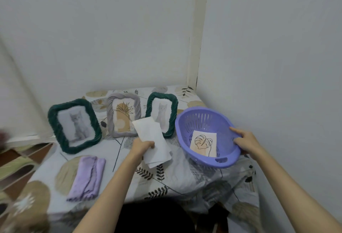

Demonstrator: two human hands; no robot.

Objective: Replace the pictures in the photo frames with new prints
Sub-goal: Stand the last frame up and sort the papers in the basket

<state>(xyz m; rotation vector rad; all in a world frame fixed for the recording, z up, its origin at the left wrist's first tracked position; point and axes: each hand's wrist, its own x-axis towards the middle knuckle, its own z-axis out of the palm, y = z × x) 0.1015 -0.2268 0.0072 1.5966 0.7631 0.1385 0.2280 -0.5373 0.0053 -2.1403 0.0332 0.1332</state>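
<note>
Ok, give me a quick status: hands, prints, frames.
Left hand holds white prints, blank side up. Right hand grips purple basket rim; one leaf print inside. Three frames standing, all filled, unobstructed.

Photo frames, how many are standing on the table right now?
3. A green frame with a cat picture stands at the left, a grey frame with a plant print in the middle, and a second green cat frame at the right, beside the purple basket.

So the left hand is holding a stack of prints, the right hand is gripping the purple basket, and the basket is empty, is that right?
Not quite. The head view shows the purple basket is not empty: one leaf print lies inside it. The rest holds: the left hand holds the stack of prints, and the right hand grips the basket's rim.
</note>
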